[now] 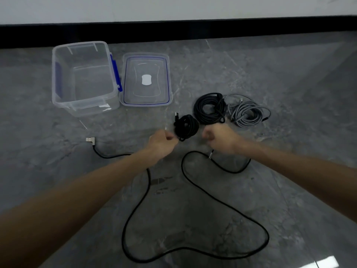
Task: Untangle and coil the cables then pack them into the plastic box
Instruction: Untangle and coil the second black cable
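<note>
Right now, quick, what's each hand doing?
Left hand: pinching the small black coil.
Right hand: curled; holding anything cannot be told.

The single wide-angle view sits on the person's head and faces forward and steeply down at the floor. Both forearms enter from the bottom corners, and the left hand and right hand meet near mid-frame, close to the lens. The box and lid lie farther off at upper left. The skirting and wall cross the top, bowed by the lens.
</note>
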